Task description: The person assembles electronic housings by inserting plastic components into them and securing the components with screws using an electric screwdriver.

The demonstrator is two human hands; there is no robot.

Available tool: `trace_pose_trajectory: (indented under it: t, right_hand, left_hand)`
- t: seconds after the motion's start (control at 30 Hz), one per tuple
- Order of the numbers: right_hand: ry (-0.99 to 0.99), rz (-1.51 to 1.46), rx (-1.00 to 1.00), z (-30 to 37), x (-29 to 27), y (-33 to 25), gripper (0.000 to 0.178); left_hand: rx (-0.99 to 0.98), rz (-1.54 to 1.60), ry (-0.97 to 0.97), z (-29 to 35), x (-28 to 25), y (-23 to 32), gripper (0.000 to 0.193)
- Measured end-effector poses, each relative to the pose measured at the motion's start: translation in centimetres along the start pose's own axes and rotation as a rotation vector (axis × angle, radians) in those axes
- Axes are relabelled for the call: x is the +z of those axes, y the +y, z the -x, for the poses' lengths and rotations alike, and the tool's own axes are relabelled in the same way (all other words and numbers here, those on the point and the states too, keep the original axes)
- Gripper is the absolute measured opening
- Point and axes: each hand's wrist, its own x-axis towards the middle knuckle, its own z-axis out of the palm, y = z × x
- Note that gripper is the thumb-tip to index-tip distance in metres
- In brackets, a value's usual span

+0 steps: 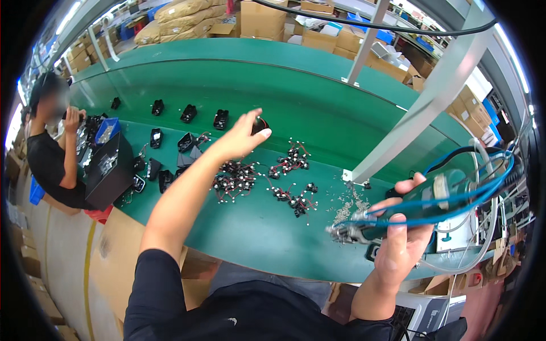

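Two hands: both belong to the wearer, well apart over a green surface (244, 236).
Left hand (242, 136): stretched to the far side of the surface, thumb and fingers apart around a small black housing (262, 125); the view is too poor to tell whether they grip it or only surround it.
Right hand (406, 241): wrapped firmly around a dark green cylindrical tool (441, 190), thumb on the near side.
Tool: held tilted at the right of the surface, its metal nose pointing left, beside the scattered bits; a blue hose (478, 196) loops around it.
Row of housings: four more black housings (221, 119) line the far side, spaced out to the left of the left hand.
Wired parts: a dense pile of black parts with red and black leads (234, 181) near the left forearm, with two smaller clusters (291, 161) (294, 202) to its right.
Loose bits: small pale pieces (351, 209) strewn between the clusters and the tool.
Post: a white upright (421, 102) stands on the surface behind those bits.
Left end: a dark bin (110, 179) and a blue tray (107, 135) sit near a co-worker (48, 162), whose raised hand (72, 119) holds something dark.
Behind: cardboard boxes (261, 21) and stacked brown sacks (187, 20).
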Motion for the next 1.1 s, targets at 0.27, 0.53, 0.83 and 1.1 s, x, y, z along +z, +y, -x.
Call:
trace_pose_trajectory:
  t: [0.27, 0.53, 0.83, 1.1]
  right_hand:
    - [0.25, 0.399, -0.521, 1.3, 1.0, -2.6, 0.075]
    - [-0.79, -0.892, -0.029, 7.2, 4.1, -1.9, 0.027]
    - [-0.917, -0.982, 0.099, 8.3, 6.7, -1.6, 0.01]
    - [-0.589, 1.17, -0.185, 7.5, 7.3, 13.4, 0.043]
  left_hand:
    - [0.06, -0.655, -0.071, -5.6, 1.3, -5.2, 0.099]
    - [0.266, -0.554, 0.11, 9.9, -7.6, -0.4, 0.044]
    - [-0.027, -0.747, 0.297, 23.2, -9.5, -5.0, 0.053]
    - [0.002, -0.732, 0.275, 22.7, -7.2, -6.8, 0.068]
